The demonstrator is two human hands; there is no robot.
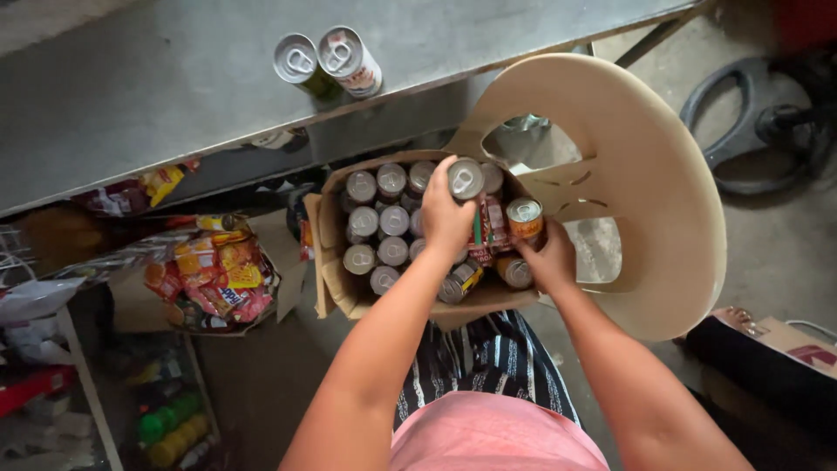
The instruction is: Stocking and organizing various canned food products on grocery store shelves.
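The left hand (pixel 446 216) is closing its fingers around the top of a silver-lidded can (pixel 466 179), holding it just above the open cardboard box (pixel 331 218), while the right hand (pixel 549 257) is wrapping around an orange-labelled can (pixel 525 218) at the box's right edge, thumb and fingers clasping its side. Both cans are sitting at the right end of the box, which is resting on the seat of a beige plastic chair (pixel 645 174) in front of the person. To do this well, each can is best being lifted straight up, clear of its neighbours, with the fingers gripping below the rim so the smooth metal is not slipping, and the box is needing to stay square on the seat, since its right wall is sagging open. Inside, the remaining cans (pixel 377 228) are standing upright in tight rows, their round pull-tab lids showing dull grey, and a few at the right are lying tilted with coloured labels showing. The box is soft brown card with bent flaps. The chair is smooth, curved, moulded plastic with cut-outs in its back. Beyond it, two more cans (pixel 327 63) are lying on their sides, touching, on a flat grey metal table (pixel 131 105). To the left, below the table, a second box of crinkly bright snack packets (pixel 214 275) is sitting on the floor.
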